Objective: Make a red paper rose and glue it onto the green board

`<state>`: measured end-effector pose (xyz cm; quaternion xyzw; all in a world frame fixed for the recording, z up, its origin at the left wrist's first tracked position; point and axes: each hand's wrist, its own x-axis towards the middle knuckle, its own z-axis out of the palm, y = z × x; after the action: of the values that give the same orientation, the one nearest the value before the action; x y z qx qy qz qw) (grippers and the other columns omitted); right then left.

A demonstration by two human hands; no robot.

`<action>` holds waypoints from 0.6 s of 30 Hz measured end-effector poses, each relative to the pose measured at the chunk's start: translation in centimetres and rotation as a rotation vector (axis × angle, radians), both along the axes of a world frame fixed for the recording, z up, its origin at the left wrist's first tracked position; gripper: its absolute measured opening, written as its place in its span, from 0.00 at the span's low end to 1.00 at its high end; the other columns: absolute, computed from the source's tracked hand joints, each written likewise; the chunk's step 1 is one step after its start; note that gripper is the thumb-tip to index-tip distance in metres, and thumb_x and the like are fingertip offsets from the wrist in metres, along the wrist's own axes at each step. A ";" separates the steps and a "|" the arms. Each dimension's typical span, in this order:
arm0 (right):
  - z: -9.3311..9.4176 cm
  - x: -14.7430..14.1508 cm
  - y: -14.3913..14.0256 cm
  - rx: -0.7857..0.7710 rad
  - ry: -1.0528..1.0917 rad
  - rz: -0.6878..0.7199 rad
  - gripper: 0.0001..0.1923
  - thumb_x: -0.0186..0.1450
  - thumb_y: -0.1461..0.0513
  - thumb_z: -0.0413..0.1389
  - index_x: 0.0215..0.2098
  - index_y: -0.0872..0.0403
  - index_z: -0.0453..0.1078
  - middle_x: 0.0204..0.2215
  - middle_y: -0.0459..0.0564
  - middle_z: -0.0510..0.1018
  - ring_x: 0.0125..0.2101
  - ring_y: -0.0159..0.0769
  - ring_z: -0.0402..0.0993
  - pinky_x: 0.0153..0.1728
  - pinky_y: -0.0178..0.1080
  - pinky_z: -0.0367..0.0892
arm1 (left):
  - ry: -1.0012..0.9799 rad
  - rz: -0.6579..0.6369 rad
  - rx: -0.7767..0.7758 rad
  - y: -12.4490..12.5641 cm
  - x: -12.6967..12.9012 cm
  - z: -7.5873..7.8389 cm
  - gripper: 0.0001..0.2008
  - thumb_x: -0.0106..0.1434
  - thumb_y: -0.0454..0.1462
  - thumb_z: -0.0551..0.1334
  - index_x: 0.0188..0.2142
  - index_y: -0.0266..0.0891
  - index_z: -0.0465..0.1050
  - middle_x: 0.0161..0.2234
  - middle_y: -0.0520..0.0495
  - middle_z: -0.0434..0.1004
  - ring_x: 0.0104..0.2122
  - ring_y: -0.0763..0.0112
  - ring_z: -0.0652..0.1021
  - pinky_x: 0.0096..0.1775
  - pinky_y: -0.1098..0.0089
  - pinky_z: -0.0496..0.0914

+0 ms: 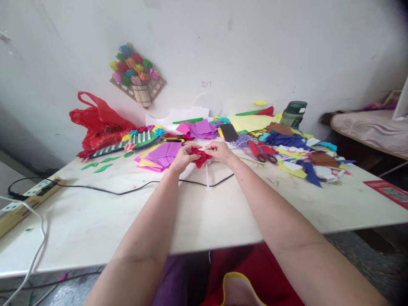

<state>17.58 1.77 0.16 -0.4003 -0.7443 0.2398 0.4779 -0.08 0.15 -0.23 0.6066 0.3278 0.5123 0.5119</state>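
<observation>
Left hand [184, 156]: pinches red paper [200, 157] from the left.
Right hand [219, 152]: pinches its right edge.
Position: paper between both hands, equally near, above the table [95, 212].

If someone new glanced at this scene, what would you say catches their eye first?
Most likely the crumpled red paper piece at the table's middle, pinched between the left hand and the right hand. Next comes the bright litter of coloured paper scraps spread along the far right of the table, with red-handled scissors among them. On the wall above hangs a bouquet of paper flowers, and a red plastic bag sits at far left.
</observation>
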 end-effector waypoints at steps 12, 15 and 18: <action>0.1 -0.1 0.0 -0.008 -0.063 -0.060 0.03 0.51 0.63 0.58 0.21 0.55 0.73 0.22 0.45 0.75 0.28 0.33 0.70 0.34 0.36 0.64 | 0.016 -0.021 0.008 0.1 0.0 -0.1 0.21 0.40 0.35 0.71 0.34 0.37 0.67 0.25 0.52 0.75 0.24 0.71 0.76 0.28 0.70 0.70; 0.1 0.0 -0.1 -0.002 -0.066 -0.056 0.04 0.51 0.64 0.57 0.21 0.55 0.73 0.23 0.45 0.75 0.28 0.33 0.70 0.33 0.36 0.64 | 0.013 -0.028 0.016 0.3 -0.1 -0.2 0.20 0.40 0.35 0.71 0.33 0.37 0.67 0.27 0.52 0.76 0.25 0.71 0.76 0.29 0.70 0.70; 0.1 -0.1 -0.1 0.005 -0.062 -0.047 0.04 0.51 0.64 0.57 0.20 0.55 0.73 0.22 0.45 0.75 0.28 0.33 0.70 0.34 0.36 0.64 | 0.010 -0.031 0.027 0.4 -0.2 -0.3 0.19 0.41 0.35 0.71 0.32 0.37 0.66 0.28 0.51 0.76 0.26 0.71 0.76 0.29 0.70 0.70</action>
<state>17.53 1.70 0.22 -0.4236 -0.7498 0.2142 0.4609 -0.29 0.52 -0.54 0.6211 0.3140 0.5058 0.5097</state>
